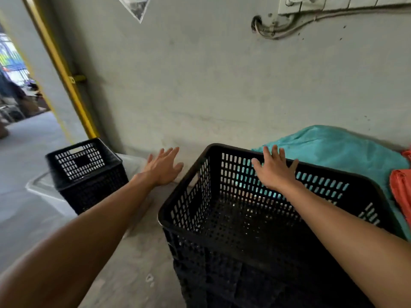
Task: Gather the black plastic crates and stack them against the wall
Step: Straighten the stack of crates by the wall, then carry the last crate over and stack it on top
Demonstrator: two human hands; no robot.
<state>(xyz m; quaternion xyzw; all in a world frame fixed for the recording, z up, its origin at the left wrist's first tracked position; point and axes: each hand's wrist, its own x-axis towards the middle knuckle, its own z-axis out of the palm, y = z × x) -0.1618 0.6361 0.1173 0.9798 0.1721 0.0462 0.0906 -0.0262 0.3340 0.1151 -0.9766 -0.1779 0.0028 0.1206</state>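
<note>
A tall stack of black perforated plastic crates stands close in front of me, its top crate empty. My right hand reaches over this top crate, fingers spread, near or on its far rim. Left of the stack, my left hand hovers open with fingers apart, holding nothing, in the gap before the grey wall. A second, lower stack of black crates stands further left against the wall, resting on a clear plastic tub.
A teal sack and orange fabric lie against the wall behind and right of the near stack. A yellow pipe runs down the wall corner. A doorway opens at far left. The floor is bare concrete.
</note>
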